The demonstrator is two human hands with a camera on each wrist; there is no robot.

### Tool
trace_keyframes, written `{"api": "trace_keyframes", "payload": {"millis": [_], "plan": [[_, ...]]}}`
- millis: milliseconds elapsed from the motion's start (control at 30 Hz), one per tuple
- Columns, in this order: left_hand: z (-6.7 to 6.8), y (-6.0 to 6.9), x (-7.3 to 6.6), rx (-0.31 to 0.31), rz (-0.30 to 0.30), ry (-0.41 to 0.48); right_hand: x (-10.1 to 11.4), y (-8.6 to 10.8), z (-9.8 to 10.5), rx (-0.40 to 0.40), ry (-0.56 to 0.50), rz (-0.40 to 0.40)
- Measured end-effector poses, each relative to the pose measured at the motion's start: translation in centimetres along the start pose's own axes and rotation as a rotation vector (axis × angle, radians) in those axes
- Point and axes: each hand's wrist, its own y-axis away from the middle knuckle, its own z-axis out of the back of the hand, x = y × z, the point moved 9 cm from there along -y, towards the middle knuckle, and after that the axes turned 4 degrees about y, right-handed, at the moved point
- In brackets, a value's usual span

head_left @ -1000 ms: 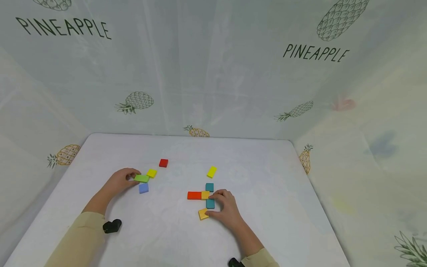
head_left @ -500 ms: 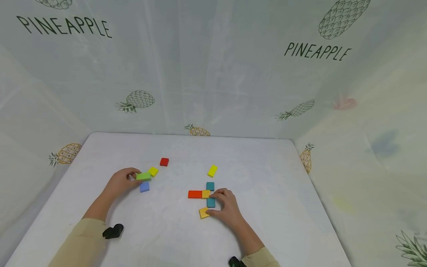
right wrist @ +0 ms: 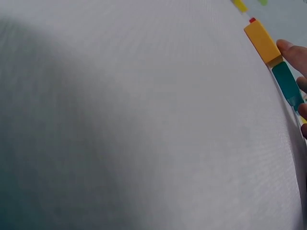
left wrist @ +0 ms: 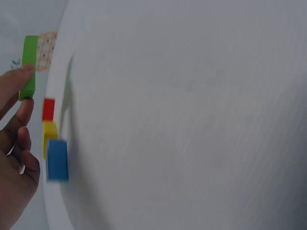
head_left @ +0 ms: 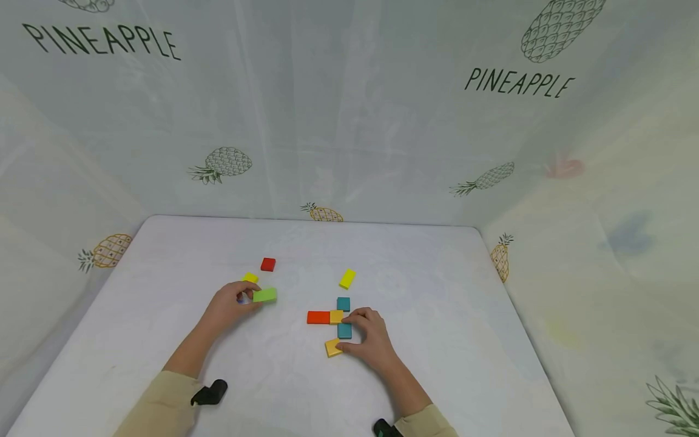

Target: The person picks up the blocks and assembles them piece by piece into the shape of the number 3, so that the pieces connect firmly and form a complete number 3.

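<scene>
The left hand (head_left: 228, 308) pinches a green block (head_left: 265, 295) between thumb and finger; the left wrist view shows the green block (left wrist: 29, 62) raised, with a blue block (left wrist: 57, 160) below it. The right hand (head_left: 372, 341) spans a teal block (head_left: 344, 331), its thumb at a lower orange-yellow block (head_left: 332, 348) and its fingertips beside another orange-yellow block (head_left: 335, 317). That upper one touches a long red block (head_left: 318, 317) on its left and lies between two teal blocks, the farther (head_left: 343, 304) above it. Whether the right hand grips or only touches is hard to tell.
On the white table (head_left: 437, 273), a small red block (head_left: 268, 264) and a yellow block (head_left: 250, 277) lie beyond the left hand. Another yellow block (head_left: 347, 279) lies farther back in the middle. A pineapple-print curtain (head_left: 349, 121) hangs behind the table.
The left hand has moved right with the green block, away from beside the yellow and blue blocks, and now mostly covers the blue one in the head view. The right hand has stayed in place.
</scene>
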Motion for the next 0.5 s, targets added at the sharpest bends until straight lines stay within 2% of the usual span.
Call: {"api": "trace_keyframes", "payload": {"millis": [167,333,500], "plan": [[-2.0,0.4,-1.6,0.013,-0.027,0.032,0.0,0.0,0.0,0.0,0.006,-0.003],[-3.7,0.8,-2.7,0.027,0.023,0.088,0.0,0.0,0.0,0.002,0.002,-0.008],[-5.4,1.4,-3.7,0.056,0.043,0.106,-0.2,0.0,-0.2,0.012,-0.005,-0.019]]}}
